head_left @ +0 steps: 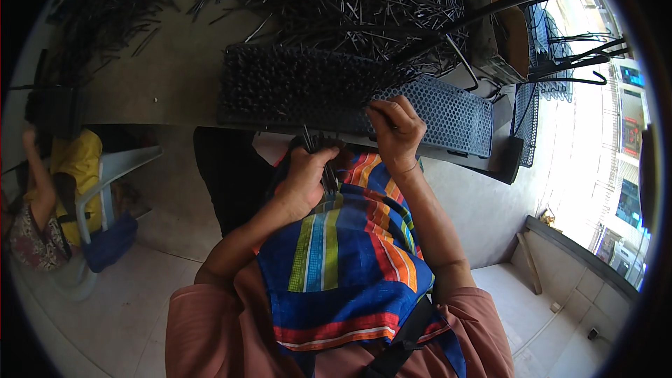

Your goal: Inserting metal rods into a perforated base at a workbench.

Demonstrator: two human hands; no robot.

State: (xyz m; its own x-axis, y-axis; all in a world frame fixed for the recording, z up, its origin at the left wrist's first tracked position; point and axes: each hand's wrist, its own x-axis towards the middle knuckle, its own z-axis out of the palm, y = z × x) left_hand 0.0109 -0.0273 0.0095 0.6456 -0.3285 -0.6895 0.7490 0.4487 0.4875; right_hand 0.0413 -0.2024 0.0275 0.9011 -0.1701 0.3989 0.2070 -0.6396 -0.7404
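Observation:
A bunch of thin dark sticks [329, 180] is gripped in my left hand [302, 176], close to my lap; one stick pokes up past the thumb. My right hand [397, 129] is pinched closed over a long perforated rack [448, 115] at the table's near edge. Whatever lies between its fingertips is too small to make out. Many dark upright pieces [294, 87] fill the rack's left and middle holes, while bare honeycomb holes show on its right part.
Loose dark sticks [350, 0] are heaped across the back of the table [140, 91]. A cardboard box [514, 45] and black bent bars [525, 1] stand at the right, with more perforated racks [535, 108] beyond. Another person in yellow [80, 168] sits at the far left, by a pale chair [129, 164].

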